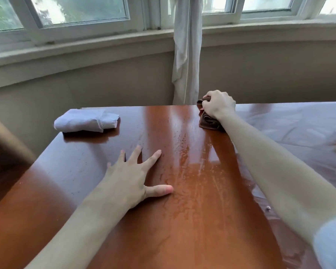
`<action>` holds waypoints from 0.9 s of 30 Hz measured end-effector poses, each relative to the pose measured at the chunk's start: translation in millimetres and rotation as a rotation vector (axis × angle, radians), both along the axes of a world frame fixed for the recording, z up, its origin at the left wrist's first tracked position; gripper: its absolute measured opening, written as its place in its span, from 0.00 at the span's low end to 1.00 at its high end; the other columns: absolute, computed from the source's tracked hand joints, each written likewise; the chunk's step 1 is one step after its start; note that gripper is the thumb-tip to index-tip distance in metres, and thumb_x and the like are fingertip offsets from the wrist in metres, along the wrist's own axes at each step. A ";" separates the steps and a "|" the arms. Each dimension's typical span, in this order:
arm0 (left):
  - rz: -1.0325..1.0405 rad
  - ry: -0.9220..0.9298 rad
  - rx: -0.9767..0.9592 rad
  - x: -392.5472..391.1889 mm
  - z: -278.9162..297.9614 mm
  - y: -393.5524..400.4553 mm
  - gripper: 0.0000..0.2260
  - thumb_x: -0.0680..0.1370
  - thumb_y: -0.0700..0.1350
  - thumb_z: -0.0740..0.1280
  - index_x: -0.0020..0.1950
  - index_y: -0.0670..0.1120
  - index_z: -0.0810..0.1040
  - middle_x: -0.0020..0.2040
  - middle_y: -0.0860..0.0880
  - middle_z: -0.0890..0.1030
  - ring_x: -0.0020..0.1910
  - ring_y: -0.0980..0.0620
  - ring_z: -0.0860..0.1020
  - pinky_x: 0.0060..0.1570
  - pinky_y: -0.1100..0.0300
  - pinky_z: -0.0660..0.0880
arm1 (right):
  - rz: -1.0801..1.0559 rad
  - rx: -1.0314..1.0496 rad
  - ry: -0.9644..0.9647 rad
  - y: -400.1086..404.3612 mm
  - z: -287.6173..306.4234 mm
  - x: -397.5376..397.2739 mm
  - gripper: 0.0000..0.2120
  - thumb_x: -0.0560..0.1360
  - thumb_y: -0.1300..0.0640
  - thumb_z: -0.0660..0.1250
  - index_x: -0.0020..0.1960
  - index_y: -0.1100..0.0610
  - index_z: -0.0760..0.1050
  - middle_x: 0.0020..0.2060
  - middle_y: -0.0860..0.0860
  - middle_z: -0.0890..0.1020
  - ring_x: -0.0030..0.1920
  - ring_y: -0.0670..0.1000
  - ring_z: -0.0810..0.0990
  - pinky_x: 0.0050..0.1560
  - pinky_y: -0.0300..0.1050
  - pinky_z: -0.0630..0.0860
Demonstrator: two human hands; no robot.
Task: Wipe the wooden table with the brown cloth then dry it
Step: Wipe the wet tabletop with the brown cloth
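While the right hand grips the bunched brown cloth with curled fingers at the far edge of the wooden counter, the left hand lies flat, fingers spread, nearer the person and well apart from the cloth. Wet streaks glisten between the hands. A folded white cloth lies at the far left corner.

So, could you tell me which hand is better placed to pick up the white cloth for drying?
The left hand: it lies flat and free on the wooden table, on the white cloth's side. The right hand grips the brown cloth at the far edge.
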State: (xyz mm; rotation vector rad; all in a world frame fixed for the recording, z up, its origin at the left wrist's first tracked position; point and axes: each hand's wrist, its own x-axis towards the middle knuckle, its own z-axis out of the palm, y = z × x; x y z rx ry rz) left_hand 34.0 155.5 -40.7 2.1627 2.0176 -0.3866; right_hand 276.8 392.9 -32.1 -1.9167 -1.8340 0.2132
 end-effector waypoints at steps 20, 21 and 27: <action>0.010 0.020 -0.057 12.8 27.1 -3.8 0.63 0.45 0.88 0.38 0.80 0.66 0.41 0.80 0.45 0.56 0.74 0.34 0.64 0.71 0.42 0.67 | 0.347 -0.002 -0.037 -280.7 -5.7 -3.3 0.23 0.76 0.50 0.63 0.71 0.42 0.74 0.74 0.41 0.70 0.77 0.45 0.62 0.73 0.49 0.65; 0.008 0.025 -0.053 13.2 27.3 -4.7 0.62 0.47 0.87 0.39 0.80 0.66 0.41 0.80 0.45 0.56 0.73 0.34 0.64 0.71 0.42 0.67 | 0.347 -0.008 -0.018 -278.3 -4.3 -1.1 0.23 0.75 0.49 0.64 0.70 0.41 0.75 0.73 0.39 0.71 0.76 0.43 0.63 0.71 0.50 0.67; -0.015 0.015 -0.030 5.0 14.2 -3.0 0.56 0.53 0.86 0.41 0.79 0.68 0.39 0.82 0.47 0.50 0.77 0.34 0.58 0.71 0.41 0.67 | 0.246 0.004 0.037 -174.0 -1.9 14.9 0.19 0.74 0.49 0.64 0.64 0.40 0.79 0.63 0.40 0.80 0.64 0.49 0.76 0.56 0.47 0.72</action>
